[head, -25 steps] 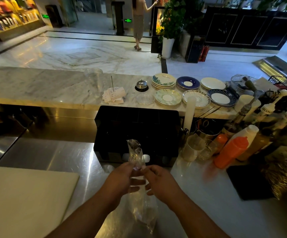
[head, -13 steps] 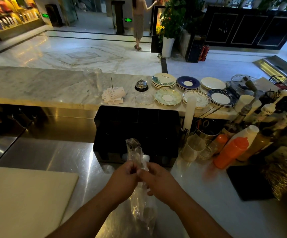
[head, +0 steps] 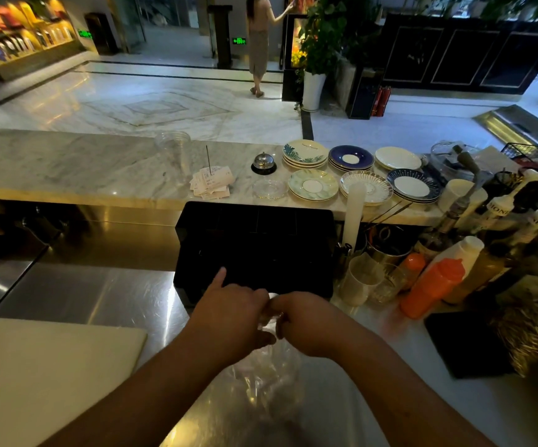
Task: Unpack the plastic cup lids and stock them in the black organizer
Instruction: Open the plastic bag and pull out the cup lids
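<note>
**Both hands clenched on the neck of the lid bag, in front of the organizer**

The left hand (head: 232, 317) and right hand (head: 306, 324) meet knuckle to knuckle above the steel bench (head: 84, 301). Between them they grip the gathered top of a clear plastic bag (head: 264, 375). The right hand's fingers are curled tight around the plastic. The left hand's fingers are clenched on it too, except the index finger (head: 221, 275), which sticks out straight toward the black organizer (head: 254, 250). The body of the bag hangs below the hands and rests on the bench near the front edge. Its contents are blurred, and single lids cannot be made out.

The organizer stands just behind the hands, against the raised marble bench (head: 68, 169); its compartments are too dark to read. A white cutting board (head: 45, 375) lies to the left. To the right of the organizer stand glass cups (head: 361, 279) and an orange squeeze bottle (head: 432, 288). On the marble bench sit a service bell (head: 263, 162), a spike of paper slips (head: 213, 182) and stacked saucers (head: 313, 188).
</note>
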Tool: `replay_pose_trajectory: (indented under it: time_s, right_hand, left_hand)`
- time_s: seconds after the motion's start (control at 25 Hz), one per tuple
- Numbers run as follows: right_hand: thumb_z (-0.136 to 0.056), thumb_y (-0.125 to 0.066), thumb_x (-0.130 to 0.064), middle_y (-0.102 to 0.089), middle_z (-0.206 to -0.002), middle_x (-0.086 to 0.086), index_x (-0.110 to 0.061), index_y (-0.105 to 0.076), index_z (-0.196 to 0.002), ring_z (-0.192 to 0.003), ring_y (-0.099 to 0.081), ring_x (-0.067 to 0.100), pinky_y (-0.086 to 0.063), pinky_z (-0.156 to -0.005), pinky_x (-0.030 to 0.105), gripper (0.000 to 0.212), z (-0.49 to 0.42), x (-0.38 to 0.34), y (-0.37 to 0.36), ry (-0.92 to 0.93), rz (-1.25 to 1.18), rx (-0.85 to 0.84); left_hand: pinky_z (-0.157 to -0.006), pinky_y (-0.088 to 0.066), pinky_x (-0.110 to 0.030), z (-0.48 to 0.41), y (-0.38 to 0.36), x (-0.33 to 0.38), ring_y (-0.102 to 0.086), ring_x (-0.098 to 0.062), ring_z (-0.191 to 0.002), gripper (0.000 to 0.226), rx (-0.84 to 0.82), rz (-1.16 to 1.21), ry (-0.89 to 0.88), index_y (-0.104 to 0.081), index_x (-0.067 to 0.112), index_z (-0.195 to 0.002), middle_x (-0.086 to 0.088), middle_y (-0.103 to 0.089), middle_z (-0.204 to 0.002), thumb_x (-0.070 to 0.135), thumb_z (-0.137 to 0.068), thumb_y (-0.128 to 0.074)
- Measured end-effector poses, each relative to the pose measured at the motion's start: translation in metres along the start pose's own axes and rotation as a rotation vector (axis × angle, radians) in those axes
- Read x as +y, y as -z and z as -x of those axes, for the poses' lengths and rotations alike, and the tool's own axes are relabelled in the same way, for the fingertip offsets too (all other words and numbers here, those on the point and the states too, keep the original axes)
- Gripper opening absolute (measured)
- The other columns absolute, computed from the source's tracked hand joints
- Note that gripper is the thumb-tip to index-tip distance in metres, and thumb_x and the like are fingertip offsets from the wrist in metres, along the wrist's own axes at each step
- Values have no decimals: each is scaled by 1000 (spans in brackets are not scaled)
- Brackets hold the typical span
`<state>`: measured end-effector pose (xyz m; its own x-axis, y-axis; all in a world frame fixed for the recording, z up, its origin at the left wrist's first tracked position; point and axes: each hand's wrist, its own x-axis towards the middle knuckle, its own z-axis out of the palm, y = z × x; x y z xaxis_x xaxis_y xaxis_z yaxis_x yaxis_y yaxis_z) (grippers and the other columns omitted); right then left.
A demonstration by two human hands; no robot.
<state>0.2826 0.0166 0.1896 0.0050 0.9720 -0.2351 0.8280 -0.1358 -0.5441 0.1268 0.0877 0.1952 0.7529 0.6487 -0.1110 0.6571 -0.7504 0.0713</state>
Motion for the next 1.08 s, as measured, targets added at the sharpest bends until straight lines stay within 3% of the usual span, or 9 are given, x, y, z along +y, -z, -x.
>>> replay_pose_trajectory:
  time_s: [0.12, 0.24, 0.32, 0.4, 0.52, 0.68, 0.8, 0.92, 1.08]
  right_hand:
    - [-91, -57, -16, -62, -84, -13, -30, -70, -103, -74, -59, 6, -50, -66, 24, 23, -8, 0, 4, -2, 17, 132]
    - [-92, -56, -27, -68, -86, -8, -29, -69, -98, -75, -62, 7, -56, -69, 33, 14, -12, 6, 6, -59, -74, 254]
    - [-92, -58, -36, -66, -92, -10, -31, -66, -107, -79, -61, 4, -56, -68, 30, 18, -10, 11, 5, -90, -160, 329]
    - [-90, -60, -43, -60, -91, -12, -36, -60, -103, -76, -58, 1, -48, -62, 18, 15, 0, 15, 1, -123, -214, 551]
    - [-91, -50, -53, -55, -65, -7, -32, -49, -73, -57, -53, 6, -40, -48, 17, 27, 29, 22, -17, -205, -254, 791]
    - [-88, -42, -68, -55, -55, -11, -27, -48, -56, -48, -50, 4, -35, -44, 19, 52, 55, 19, -47, -299, -330, 631]
    - [-91, -42, -64, -40, -47, -5, -28, -40, -53, -50, -46, 7, -29, -43, 15, 52, 62, 14, -57, -250, -215, 694]
    - [-88, -41, -67, -31, -42, -8, -30, -32, -46, -41, -38, 7, -21, -45, 13, 57, 67, 12, -58, -255, -32, 684]
    - [-75, -40, -80, -44, -51, -7, -28, -43, -59, -46, -41, 4, -29, -46, 23, 55, 68, 27, -51, -447, -35, 572]
  left_hand:
    - [-86, -57, -29, 5, 0, -7, -69, -7, -100, 71, -61, 416, 88, -53, 39, -129, 14, -72, -118, 80, -72, -67]
    - [-80, -59, -28, 17, -2, -10, -69, -5, -98, 93, -166, 476, 79, -44, 44, -135, 19, -68, -117, 84, -56, -73]
    - [-75, -58, -29, 19, -10, -4, -71, -10, -94, 60, -141, 297, 109, -56, 40, -120, 13, -74, -106, 62, -69, -78]
    - [-65, -55, -27, 18, -15, -1, -72, -10, -80, 14, -79, 363, 223, -63, 35, -88, 8, -75, -86, 39, -79, -73]
    - [-59, -61, -32, 17, -20, 1, -74, -8, -56, 12, -106, 765, 419, -67, 25, -70, 1, -76, -67, 21, -80, -72]
    - [-50, -59, -28, 22, -25, 7, -74, -14, -51, 5, -60, 1068, 554, -69, 11, -83, -10, -78, -74, 8, -87, -70]
    - [-46, -55, -23, 21, -26, 16, -72, -13, -48, 2, -30, 1141, 590, -67, 9, -91, -8, -77, -76, 11, -92, -68]
    - [-48, -57, -24, 24, -25, 21, -72, -10, -50, 14, -10, 983, 544, -65, 22, -88, -3, -76, -74, 34, -95, -67]
    - [-62, -62, -39, 25, -22, 21, -71, -14, -63, 19, 106, 694, 440, -56, 32, -86, 0, -72, -76, 47, -87, -67]
